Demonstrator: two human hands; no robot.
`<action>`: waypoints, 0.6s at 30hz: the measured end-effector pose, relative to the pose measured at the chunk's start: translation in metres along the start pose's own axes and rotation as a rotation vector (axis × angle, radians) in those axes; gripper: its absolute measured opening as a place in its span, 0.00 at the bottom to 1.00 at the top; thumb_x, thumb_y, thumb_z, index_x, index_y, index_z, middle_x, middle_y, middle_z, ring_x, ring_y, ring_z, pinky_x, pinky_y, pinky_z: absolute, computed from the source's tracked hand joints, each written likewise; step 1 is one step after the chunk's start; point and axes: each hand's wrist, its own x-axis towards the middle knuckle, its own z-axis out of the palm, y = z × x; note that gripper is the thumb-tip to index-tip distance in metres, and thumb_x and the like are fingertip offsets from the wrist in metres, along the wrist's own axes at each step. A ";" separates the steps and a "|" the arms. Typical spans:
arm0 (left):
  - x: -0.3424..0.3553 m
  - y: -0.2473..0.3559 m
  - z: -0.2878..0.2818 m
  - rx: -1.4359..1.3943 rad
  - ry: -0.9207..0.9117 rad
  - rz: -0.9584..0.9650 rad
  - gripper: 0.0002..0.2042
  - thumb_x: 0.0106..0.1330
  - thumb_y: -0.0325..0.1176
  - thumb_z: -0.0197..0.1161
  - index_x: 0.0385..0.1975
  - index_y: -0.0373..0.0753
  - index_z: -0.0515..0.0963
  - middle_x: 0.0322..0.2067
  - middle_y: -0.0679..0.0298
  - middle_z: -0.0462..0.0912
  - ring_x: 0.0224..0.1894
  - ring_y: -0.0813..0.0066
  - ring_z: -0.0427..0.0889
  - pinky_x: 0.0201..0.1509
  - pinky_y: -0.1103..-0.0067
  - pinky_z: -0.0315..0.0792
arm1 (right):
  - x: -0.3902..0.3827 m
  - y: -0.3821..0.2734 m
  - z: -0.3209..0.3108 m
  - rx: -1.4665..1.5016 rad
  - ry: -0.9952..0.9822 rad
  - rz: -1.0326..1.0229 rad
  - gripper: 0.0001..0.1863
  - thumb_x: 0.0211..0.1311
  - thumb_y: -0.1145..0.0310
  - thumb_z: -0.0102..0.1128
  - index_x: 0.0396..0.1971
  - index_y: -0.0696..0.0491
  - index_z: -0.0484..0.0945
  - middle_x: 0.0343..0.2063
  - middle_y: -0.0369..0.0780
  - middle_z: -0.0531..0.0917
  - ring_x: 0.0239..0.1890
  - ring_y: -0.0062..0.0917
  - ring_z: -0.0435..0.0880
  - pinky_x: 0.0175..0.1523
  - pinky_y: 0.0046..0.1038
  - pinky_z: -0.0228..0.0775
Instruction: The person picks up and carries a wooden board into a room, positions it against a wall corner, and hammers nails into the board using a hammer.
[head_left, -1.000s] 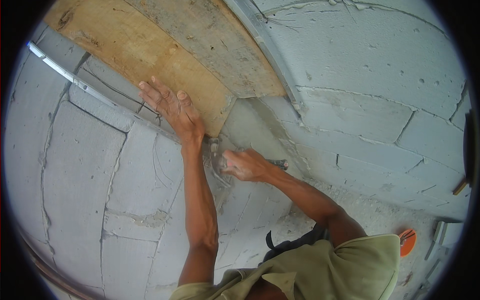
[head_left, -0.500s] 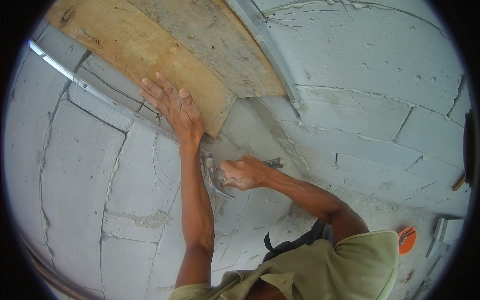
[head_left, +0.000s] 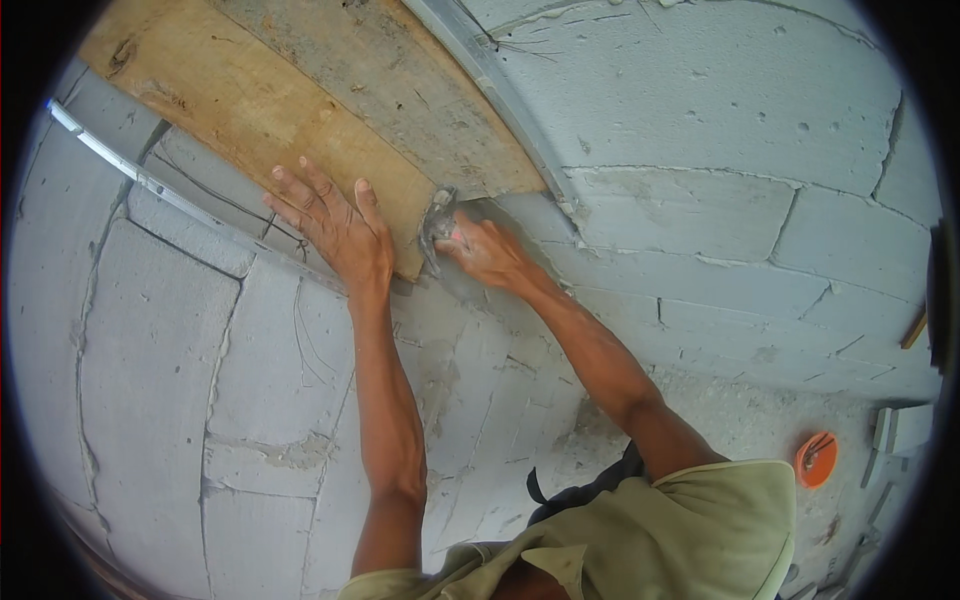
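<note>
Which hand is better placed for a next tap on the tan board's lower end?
Right, probably: the right hand grips the hammer, its head at that end; the left hand is spread over the tan board.

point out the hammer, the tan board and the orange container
Hammer [head_left: 437, 220], head camera: its metal head.
Tan board [head_left: 250, 108], head camera: bare middle of its face.
Orange container [head_left: 823, 468], head camera: bare orange surface.
</note>
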 end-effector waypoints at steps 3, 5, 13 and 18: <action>0.003 -0.003 0.003 0.028 0.021 0.026 0.34 0.79 0.48 0.45 0.79 0.40 0.46 0.80 0.48 0.32 0.79 0.34 0.26 0.80 0.52 0.32 | -0.002 0.005 0.031 0.163 0.169 -0.051 0.26 0.69 0.51 0.61 0.46 0.62 0.72 0.34 0.58 0.84 0.40 0.58 0.83 0.44 0.49 0.75; -0.002 -0.002 0.011 0.060 0.059 0.040 0.33 0.79 0.49 0.46 0.79 0.41 0.49 0.80 0.49 0.34 0.79 0.34 0.29 0.80 0.52 0.36 | -0.015 0.000 0.024 0.246 0.066 -0.036 0.27 0.70 0.49 0.59 0.47 0.62 0.72 0.36 0.59 0.84 0.42 0.58 0.83 0.46 0.49 0.75; 0.006 -0.011 0.054 0.251 0.345 0.227 0.33 0.79 0.60 0.39 0.76 0.47 0.58 0.76 0.49 0.52 0.74 0.27 0.52 0.75 0.48 0.56 | -0.017 0.014 0.033 0.407 0.248 -0.023 0.21 0.67 0.58 0.61 0.42 0.64 0.73 0.25 0.54 0.83 0.32 0.54 0.83 0.38 0.48 0.74; 0.033 -0.066 0.058 0.437 0.550 0.338 0.32 0.76 0.63 0.43 0.70 0.49 0.69 0.70 0.53 0.68 0.68 0.37 0.66 0.69 0.53 0.67 | -0.130 0.043 0.050 0.373 0.011 0.114 0.14 0.63 0.63 0.62 0.39 0.60 0.74 0.24 0.53 0.82 0.32 0.52 0.83 0.38 0.47 0.75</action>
